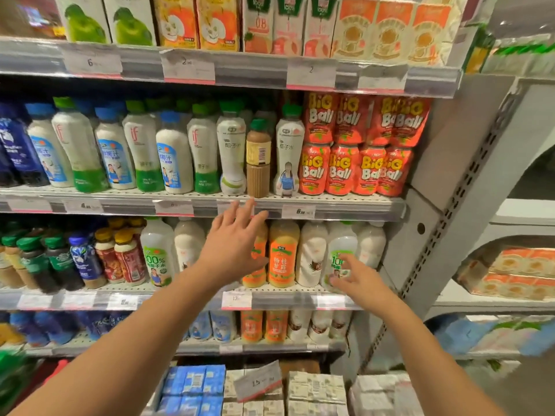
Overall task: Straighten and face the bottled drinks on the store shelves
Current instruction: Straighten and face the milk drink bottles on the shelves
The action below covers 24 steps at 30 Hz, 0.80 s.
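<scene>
Standing at the front edge of the middle shelf, the brown bottle has its barcode side facing out, wedged between two white green-capped bottles. Judged by its fill level, it is moderately heavy; the body looks like rigid plastic with a ribbed lower section that should resist slipping, while the smooth label band above is likely slicker. Take hold around the ribbed section or at the shoulder below the cap, then twist in place.

Neighbouring bottles stand touching or just beside it, so room for fingers at its sides is tight; open room exists only in front, past the shelf lip. The shelf above leaves some clearance over the cap.

The left hand is raised just below the shelf lip, fingers spread and straight, holding nothing. The right hand reaches toward a white bottle on the lower shelf, fingers relaxed and extended; contact cannot be confirmed. Red pouch packs stand to the right.
</scene>
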### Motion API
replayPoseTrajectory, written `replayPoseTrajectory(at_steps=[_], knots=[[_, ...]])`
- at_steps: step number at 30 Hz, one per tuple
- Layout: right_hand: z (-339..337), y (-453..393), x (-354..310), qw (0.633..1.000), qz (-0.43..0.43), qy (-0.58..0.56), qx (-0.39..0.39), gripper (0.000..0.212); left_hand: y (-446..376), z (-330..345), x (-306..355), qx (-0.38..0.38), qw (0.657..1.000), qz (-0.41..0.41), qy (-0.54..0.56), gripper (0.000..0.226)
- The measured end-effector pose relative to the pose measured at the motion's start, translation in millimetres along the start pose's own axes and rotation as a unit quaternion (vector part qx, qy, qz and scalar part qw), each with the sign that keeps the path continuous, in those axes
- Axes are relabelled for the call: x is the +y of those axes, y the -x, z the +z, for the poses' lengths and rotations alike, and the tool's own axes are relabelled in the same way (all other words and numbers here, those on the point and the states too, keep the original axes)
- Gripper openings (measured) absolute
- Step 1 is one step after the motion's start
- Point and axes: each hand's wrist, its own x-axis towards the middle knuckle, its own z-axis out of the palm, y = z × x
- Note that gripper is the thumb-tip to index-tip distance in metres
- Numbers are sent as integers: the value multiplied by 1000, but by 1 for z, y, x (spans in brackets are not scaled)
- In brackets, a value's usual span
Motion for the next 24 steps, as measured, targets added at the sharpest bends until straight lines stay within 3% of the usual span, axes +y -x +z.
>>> replayPoseTrajectory(at_steps=[3, 7, 11, 16, 20, 24], knots=[[1, -28, 5, 998, 35, -20, 46, 78, -14, 22, -4, 5, 999, -11, -32, 105], [4, -59, 4, 986, 65, -32, 153, 76, -20, 46, -13, 36, 998, 2, -57, 110], [5, -83, 9, 976, 82, -21, 203, 81, -23, 56, -14, 58, 997, -4, -52, 110], [5, -114, 6, 966, 81, -34, 244, 53, -23, 59, -17, 69, 996, -3, -54, 105], [-2, -134, 2, 956, 131, -64, 255, 37, -23, 59, -18, 76, 996, -8, -53, 98], [-6, -140, 0, 946, 163, -55, 276, 37, -23, 58, -17, 79, 996, -13, -47, 89]])
